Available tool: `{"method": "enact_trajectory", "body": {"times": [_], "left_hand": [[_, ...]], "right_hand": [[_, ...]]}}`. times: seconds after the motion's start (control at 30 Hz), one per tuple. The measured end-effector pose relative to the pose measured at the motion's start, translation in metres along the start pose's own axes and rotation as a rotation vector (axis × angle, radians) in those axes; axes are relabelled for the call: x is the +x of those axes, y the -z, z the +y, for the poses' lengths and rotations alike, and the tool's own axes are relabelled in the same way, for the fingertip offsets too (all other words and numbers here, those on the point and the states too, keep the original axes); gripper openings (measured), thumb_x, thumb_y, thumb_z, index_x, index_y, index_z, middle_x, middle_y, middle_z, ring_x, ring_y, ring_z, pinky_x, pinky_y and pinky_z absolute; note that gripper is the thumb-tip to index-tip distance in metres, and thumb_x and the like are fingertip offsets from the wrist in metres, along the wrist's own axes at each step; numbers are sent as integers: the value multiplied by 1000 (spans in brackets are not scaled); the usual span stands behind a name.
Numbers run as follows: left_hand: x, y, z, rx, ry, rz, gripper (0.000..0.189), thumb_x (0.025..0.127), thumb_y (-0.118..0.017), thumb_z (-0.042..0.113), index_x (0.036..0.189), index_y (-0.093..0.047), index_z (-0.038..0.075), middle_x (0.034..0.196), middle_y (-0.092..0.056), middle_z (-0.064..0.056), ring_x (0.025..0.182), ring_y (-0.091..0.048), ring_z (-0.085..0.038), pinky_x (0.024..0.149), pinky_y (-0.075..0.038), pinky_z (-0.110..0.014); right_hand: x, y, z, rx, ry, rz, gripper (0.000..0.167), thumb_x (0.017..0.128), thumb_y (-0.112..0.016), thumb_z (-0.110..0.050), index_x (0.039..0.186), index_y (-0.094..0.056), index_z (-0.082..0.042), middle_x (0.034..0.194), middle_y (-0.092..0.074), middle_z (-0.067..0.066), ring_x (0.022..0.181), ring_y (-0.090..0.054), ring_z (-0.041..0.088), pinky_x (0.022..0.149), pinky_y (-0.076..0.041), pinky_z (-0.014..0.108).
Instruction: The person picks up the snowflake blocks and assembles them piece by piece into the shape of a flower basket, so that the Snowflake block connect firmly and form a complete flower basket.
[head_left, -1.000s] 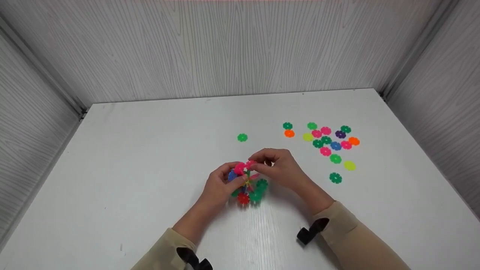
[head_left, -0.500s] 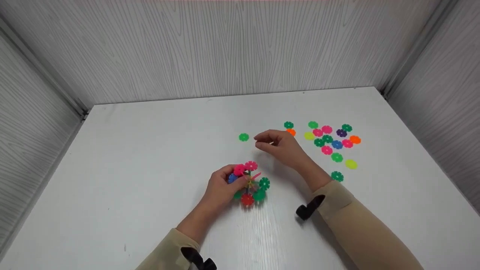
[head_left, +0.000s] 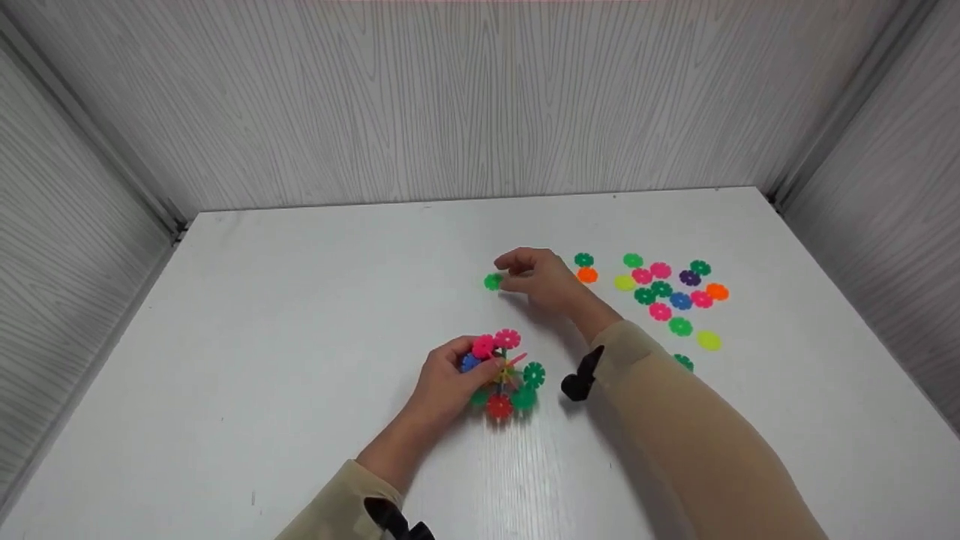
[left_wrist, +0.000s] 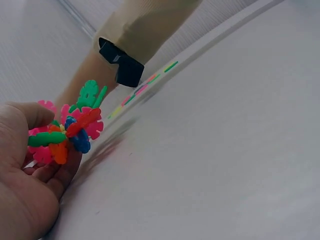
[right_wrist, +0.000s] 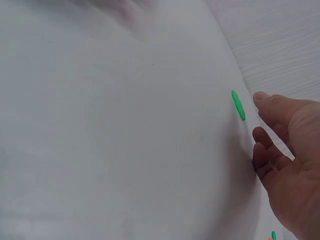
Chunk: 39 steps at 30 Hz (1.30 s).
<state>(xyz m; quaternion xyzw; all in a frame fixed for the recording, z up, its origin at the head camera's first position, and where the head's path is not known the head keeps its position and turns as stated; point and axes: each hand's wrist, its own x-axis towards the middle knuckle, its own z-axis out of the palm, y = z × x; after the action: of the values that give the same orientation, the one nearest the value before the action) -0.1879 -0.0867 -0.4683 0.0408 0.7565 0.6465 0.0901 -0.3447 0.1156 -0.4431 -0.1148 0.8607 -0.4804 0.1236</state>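
My left hand grips a cluster of interlocked plastic snowflake discs in pink, red, green, blue, orange and yellow. In the left wrist view its thumb and fingers pinch the cluster from one side. My right hand holds nothing and hovers beside a single light green snowflake disc, partly covered by its thumb in the head view. Seen from the right wrist, that green disc lies just off the parted thumb and fingertips.
Loose snowflake discs in several colours lie flat at the right of the white table, among them a blue one and a yellow one. A dark green disc and an orange disc sit nearer the right hand. A grained panel stands behind.
My right hand has left the cluster, with a pink disc standing at its top, and moved away to the lone green disc. The left hand keeps its hold in nearly the same spot.
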Motion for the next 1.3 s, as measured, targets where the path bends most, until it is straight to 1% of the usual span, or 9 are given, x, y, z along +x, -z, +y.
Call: {"method": "enact_trajectory", "body": {"times": [0.13,0.3,0.43,0.57,0.8,0.9,1.0,1.1,1.3], "left_hand": [[0,0,1,-8,-6,0,42,96,-81,31,132,-69,14,127,-68,-1,129,-58,-23,105,-55,-36],[0,1,0,-18,-12,-4,41,96,-81,31,131,-69,13,126,-69,-2,127,-59,-24,102,-57,-35],[0,2,1,-16,-23,-11,41,96,-81,30,131,-69,13,126,-69,-2,127,-58,-23,102,-56,-35],[0,2,0,-5,-20,-13,41,96,-82,31,131,-70,14,126,-69,-2,127,-58,-23,103,-56,-36],[1,2,0,-27,11,0,42,95,-83,33,130,-70,14,127,-68,-2,129,-57,-23,104,-56,-35],[1,1,0,-44,22,5,43,93,-84,32,130,-70,14,128,-68,-3,129,-57,-23,104,-56,-35],[2,0,-1,-35,33,15,45,92,-86,32,130,-69,15,128,-68,-3,129,-57,-23,103,-56,-35],[2,0,-1,-25,47,25,46,91,-87,32,130,-69,16,129,-67,-2,130,-57,-23,103,-56,-35],[2,0,-1,-27,45,37,40,91,-87,28,125,-70,16,125,-67,-3,127,-57,-23,101,-57,-34]], "right_hand": [[5,-6,1,-18,18,-6,38,101,-74,-17,138,-69,-20,134,-68,-5,129,-57,20,110,-51,37],[10,-11,5,-58,72,-48,38,102,-72,-15,140,-68,-17,137,-68,-3,136,-55,19,119,-42,37],[7,-11,5,-97,76,-65,34,102,-72,-16,137,-69,-18,130,-68,-4,129,-57,20,116,-44,36],[-1,-9,6,-131,63,-83,33,101,-75,-16,133,-71,-21,124,-67,-2,118,-57,23,109,-50,34],[-22,-5,9,-99,51,-64,15,99,-78,-22,114,-80,-22,111,-71,-1,106,-60,23,96,-56,32],[-35,-1,9,-56,26,-30,14,97,-81,-26,111,-81,-22,105,-72,1,98,-63,24,84,-59,32],[-50,5,9,-12,16,-8,18,98,-80,-28,113,-81,-19,100,-73,3,90,-66,25,77,-59,32],[-68,13,10,29,44,1,21,102,-75,-27,118,-79,-14,101,-75,6,91,-69,24,79,-59,31],[-98,22,11,162,161,5,28,110,-60,-19,126,-73,1,113,-72,22,97,-72,28,88,-60,33]]}}
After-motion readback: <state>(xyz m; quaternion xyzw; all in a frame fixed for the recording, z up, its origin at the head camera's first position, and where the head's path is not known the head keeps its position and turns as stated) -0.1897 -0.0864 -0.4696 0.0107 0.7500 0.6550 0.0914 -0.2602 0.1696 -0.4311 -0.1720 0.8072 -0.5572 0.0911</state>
